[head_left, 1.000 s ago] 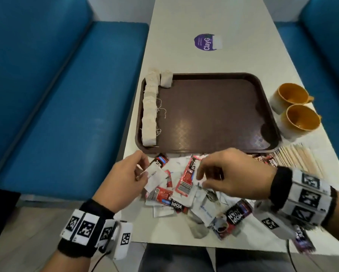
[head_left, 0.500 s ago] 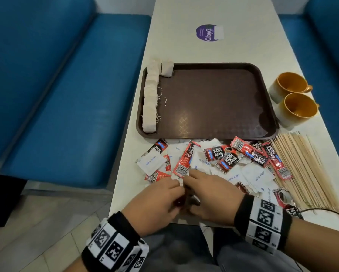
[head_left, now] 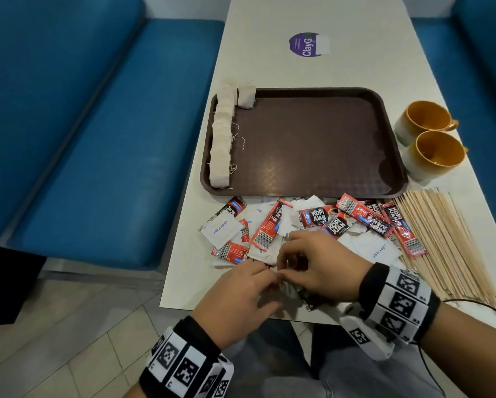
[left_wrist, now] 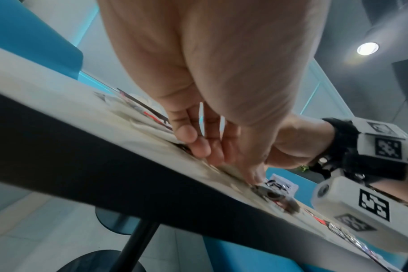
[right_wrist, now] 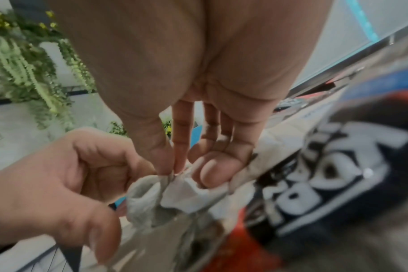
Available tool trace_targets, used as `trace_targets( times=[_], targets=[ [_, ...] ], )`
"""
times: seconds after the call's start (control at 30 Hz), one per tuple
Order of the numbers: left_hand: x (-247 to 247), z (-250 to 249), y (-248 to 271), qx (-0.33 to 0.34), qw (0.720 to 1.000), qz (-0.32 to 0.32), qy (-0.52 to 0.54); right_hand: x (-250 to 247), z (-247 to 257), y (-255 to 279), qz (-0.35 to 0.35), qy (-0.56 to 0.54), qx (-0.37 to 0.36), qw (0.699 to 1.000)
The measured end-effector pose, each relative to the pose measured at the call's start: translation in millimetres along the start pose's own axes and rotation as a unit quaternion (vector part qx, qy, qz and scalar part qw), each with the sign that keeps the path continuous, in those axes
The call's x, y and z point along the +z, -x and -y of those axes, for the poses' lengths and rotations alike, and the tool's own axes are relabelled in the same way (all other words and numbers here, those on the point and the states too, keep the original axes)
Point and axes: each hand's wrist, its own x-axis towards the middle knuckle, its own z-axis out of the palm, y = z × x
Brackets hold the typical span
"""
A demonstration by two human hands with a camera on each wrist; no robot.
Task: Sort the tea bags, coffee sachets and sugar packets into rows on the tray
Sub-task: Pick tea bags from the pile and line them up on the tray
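A brown tray [head_left: 312, 139] lies on the white table. Several tea bags [head_left: 222, 139] form a column along its left edge, with one more tea bag [head_left: 246, 96] beside the top. Red and black coffee sachets [head_left: 315, 217] and white sugar packets [head_left: 221, 229] lie mixed in front of the tray. At the table's near edge my left hand [head_left: 265, 272] and right hand [head_left: 281, 272] meet. In the right wrist view my right thumb and forefinger pinch a crumpled tea bag [right_wrist: 175, 193], and my left hand's curled fingers hold its other side.
Two orange mugs [head_left: 424, 119] [head_left: 439, 152] stand right of the tray. A spread of wooden stirrers [head_left: 447, 242] lies at the right of the pile. A purple sticker [head_left: 308, 44] marks the far table. Blue benches [head_left: 97, 124] flank both sides.
A second ago both hands were in the pile near the tray, the left holding a sugar packet. They drew back to the near edge and came together on a tea bag.
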Motion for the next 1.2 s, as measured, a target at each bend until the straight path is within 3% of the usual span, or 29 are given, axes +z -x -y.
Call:
trace_targets(
  times=[0.17,0.27,0.6,0.73,0.87,1.0,1.13,1.2],
  targets=[
    [0.1,-16.6,-7.5,-0.082,0.991,-0.052,0.090,-8.1,3.1,4.6,-0.040,-0.104,0.021,0.994],
    [-2.8,-20.8,-11.3,-0.096,0.980,-0.098,0.143,-11.2,4.7,6.1,-0.031,-0.168,0.046,0.984],
    [-23.2,-8.7,-5.4,-0.133,0.966,-0.098,0.201,-11.5,-2.9,4.1,-0.059,-0.193,0.092,0.975],
    [-36.4,-3.5,0.0,-0.168,0.946,-0.115,0.251,-15.5,-5.9,7.5,-0.071,-0.218,0.084,0.970],
    [-39.7,7.9,-0.3,-0.198,0.917,-0.139,0.317,-19.3,-6.3,11.6,-0.089,-0.322,0.038,0.942],
    [-40.2,10.6,-6.0,-0.174,0.902,-0.149,0.367,-24.6,-2.6,11.8,-0.121,-0.380,-0.006,0.917],
    [-43.1,4.3,-10.8,-0.137,0.894,-0.149,0.401,-41.8,-1.9,8.5,-0.200,-0.439,-0.020,0.876],
    [-43.1,3.3,-14.2,-0.148,0.885,-0.136,0.420,-47.6,-3.9,5.4,-0.237,-0.430,-0.012,0.871]
  ],
)
